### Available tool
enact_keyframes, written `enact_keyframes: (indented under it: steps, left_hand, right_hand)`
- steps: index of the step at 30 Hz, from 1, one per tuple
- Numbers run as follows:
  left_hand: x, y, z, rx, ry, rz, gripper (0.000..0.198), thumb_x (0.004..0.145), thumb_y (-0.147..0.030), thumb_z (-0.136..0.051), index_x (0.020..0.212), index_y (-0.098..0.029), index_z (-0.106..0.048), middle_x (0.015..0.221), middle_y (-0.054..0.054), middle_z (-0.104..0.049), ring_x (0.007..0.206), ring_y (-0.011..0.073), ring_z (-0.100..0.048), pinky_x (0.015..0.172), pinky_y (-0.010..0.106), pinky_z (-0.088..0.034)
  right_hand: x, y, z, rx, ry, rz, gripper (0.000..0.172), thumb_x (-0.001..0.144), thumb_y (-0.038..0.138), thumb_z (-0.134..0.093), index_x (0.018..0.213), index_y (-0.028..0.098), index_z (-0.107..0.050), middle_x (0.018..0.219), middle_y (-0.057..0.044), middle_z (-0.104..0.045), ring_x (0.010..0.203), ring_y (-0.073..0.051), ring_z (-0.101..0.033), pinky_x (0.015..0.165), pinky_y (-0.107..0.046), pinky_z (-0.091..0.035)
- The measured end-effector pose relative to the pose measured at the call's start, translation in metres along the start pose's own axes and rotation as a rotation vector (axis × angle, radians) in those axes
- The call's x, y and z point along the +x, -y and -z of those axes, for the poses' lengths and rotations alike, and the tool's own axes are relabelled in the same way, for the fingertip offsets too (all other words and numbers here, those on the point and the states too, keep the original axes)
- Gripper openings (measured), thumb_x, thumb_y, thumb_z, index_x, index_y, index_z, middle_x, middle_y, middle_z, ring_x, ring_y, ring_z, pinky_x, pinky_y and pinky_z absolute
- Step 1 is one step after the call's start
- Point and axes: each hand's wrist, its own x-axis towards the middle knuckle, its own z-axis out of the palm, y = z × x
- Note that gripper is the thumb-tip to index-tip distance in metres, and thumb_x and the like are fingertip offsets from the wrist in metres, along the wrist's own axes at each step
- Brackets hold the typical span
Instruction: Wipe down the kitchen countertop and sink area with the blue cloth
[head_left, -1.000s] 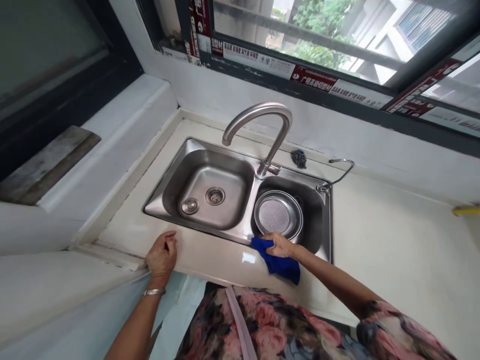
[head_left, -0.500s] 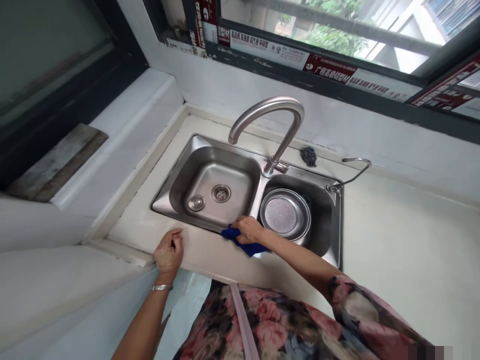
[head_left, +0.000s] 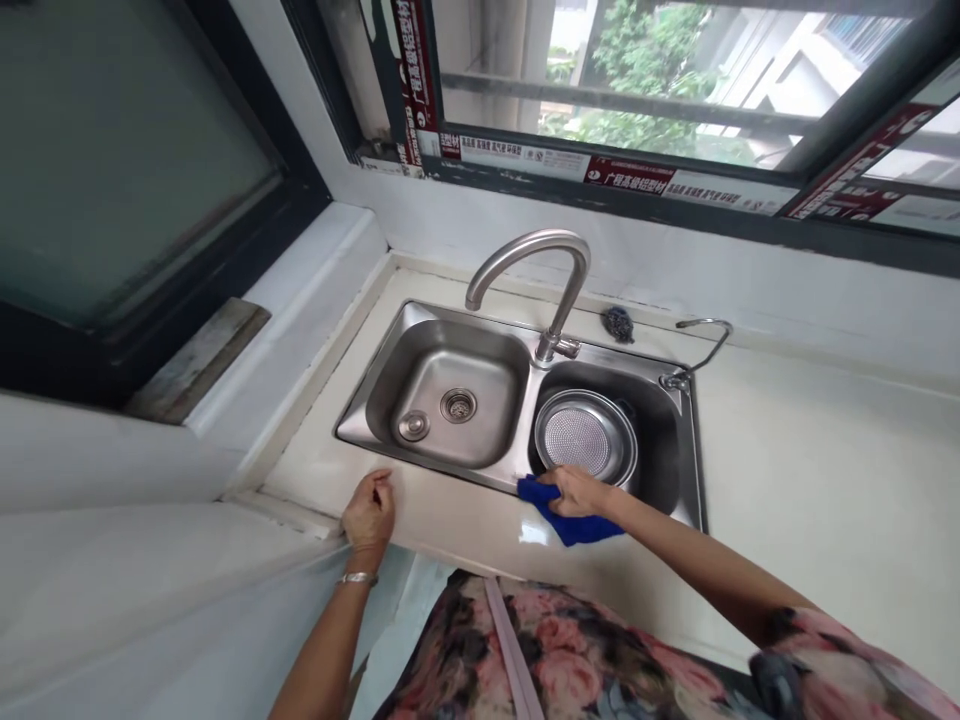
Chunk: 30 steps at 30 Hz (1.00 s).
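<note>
My right hand (head_left: 576, 492) is closed on a blue cloth (head_left: 574, 525). The cloth lies bunched against the front rim of the sink (head_left: 442, 466) and spreads onto the counter's front strip. It sits below the divider and the right basin. My left hand (head_left: 370, 512) rests at the counter's front edge, left of the cloth, fingers curled in with nothing seen in them. In the right basin sits a round metal strainer (head_left: 577, 443) with a perforated bottom, inside a larger pan whose lower part is hidden. A drain stopper (head_left: 414, 425) lies in the left basin.
A curved faucet (head_left: 551, 245) arches over the sink's divider. Behind the rim lies a dark scouring ball (head_left: 618, 324). A thin bent spout (head_left: 712, 340) stands at the right rear corner. Pale counter (head_left: 817, 480) extends right. A window (head_left: 675, 90) is behind.
My right hand has slid the blue cloth rightward along the sink's front rim, from the left basin's corner to below the right basin. My left hand keeps its place. The view has shifted slightly.
</note>
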Motion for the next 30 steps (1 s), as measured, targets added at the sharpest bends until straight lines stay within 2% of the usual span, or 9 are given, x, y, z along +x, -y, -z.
enact_keyframes:
  steps: [3,6,10,17,21,25,28,30]
  left_hand:
    - [-0.001,0.000,0.000,-0.018,0.005,0.012,0.034,0.091,-0.033,-0.043,0.104,-0.020,-0.072,0.087,0.006,-0.075,0.075,0.0193,-0.064,0.070,0.031,-0.045]
    - [-0.002,-0.001,0.001,-0.046,0.014,0.027,0.036,0.092,-0.033,-0.041,0.105,-0.020,-0.071,0.085,0.006,-0.074,0.077,0.0199,-0.066,0.070,0.031,-0.046]
    - [-0.003,-0.003,0.003,-0.099,0.029,0.042,0.037,0.093,-0.033,-0.038,0.107,-0.019,-0.070,0.084,0.005,-0.074,0.079,0.0191,-0.067,0.074,0.032,-0.049]
    - [-0.008,0.000,0.004,-0.177,0.054,0.075,0.038,0.094,-0.036,-0.038,0.106,-0.019,-0.069,0.081,0.005,-0.073,0.076,0.0194,-0.068,0.074,0.033,-0.051]
    - [-0.011,0.001,0.005,-0.201,0.058,0.088,0.039,0.094,-0.037,-0.037,0.105,-0.019,-0.070,0.078,0.005,-0.073,0.075,0.0196,-0.068,0.076,0.035,-0.052]
    - [-0.014,-0.001,0.008,-0.206,0.066,0.094,0.038,0.095,-0.036,-0.038,0.105,-0.019,-0.070,0.078,0.005,-0.072,0.075,0.0201,-0.069,0.075,0.035,-0.052]
    - [-0.014,-0.002,0.010,-0.210,0.051,0.088,0.037,0.094,-0.035,-0.038,0.104,-0.020,-0.070,0.077,0.006,-0.072,0.074,0.0207,-0.069,0.076,0.035,-0.053]
    - [-0.014,-0.005,0.012,-0.223,0.031,0.073,0.037,0.095,-0.035,-0.037,0.103,-0.020,-0.070,0.076,0.006,-0.072,0.073,0.0204,-0.068,0.074,0.035,-0.053]
  right_hand:
    - [-0.012,-0.005,0.001,-0.011,0.014,-0.036,0.037,0.073,0.021,-0.056,0.106,0.021,-0.074,0.095,-0.006,-0.078,0.089,-0.024,-0.072,0.074,-0.027,-0.047]
    - [-0.001,0.011,0.006,-0.116,-0.004,-0.056,0.035,0.075,0.024,-0.058,0.106,0.020,-0.075,0.100,-0.009,-0.078,0.094,-0.026,-0.072,0.077,-0.029,-0.048]
    - [0.034,0.049,0.013,-0.239,-0.028,0.007,0.039,0.077,0.028,-0.060,0.113,0.017,-0.073,0.110,-0.016,-0.076,0.102,-0.030,-0.071,0.083,-0.032,-0.049]
    - [0.103,0.104,0.014,-0.229,-0.057,0.085,0.046,0.080,0.030,-0.059,0.123,0.016,-0.066,0.117,-0.015,-0.073,0.106,-0.029,-0.069,0.086,-0.034,-0.050]
    - [0.128,0.126,0.012,-0.227,-0.077,0.135,0.055,0.079,0.029,-0.059,0.132,0.015,-0.060,0.121,-0.016,-0.070,0.111,-0.030,-0.065,0.091,-0.037,-0.048]
    - [0.132,0.144,0.007,-0.190,-0.192,0.125,0.056,0.078,0.027,-0.059,0.134,0.017,-0.058,0.125,-0.016,-0.066,0.115,-0.030,-0.059,0.097,-0.040,-0.044]
    - [0.121,0.156,-0.004,-0.165,-0.317,0.129,0.060,0.077,0.027,-0.060,0.136,0.018,-0.057,0.128,-0.016,-0.062,0.116,-0.032,-0.054,0.099,-0.044,-0.042]
    - [0.107,0.160,-0.016,-0.155,-0.347,0.161,0.066,0.076,0.028,-0.060,0.141,0.018,-0.054,0.132,-0.018,-0.059,0.117,-0.034,-0.053,0.100,-0.046,-0.041]
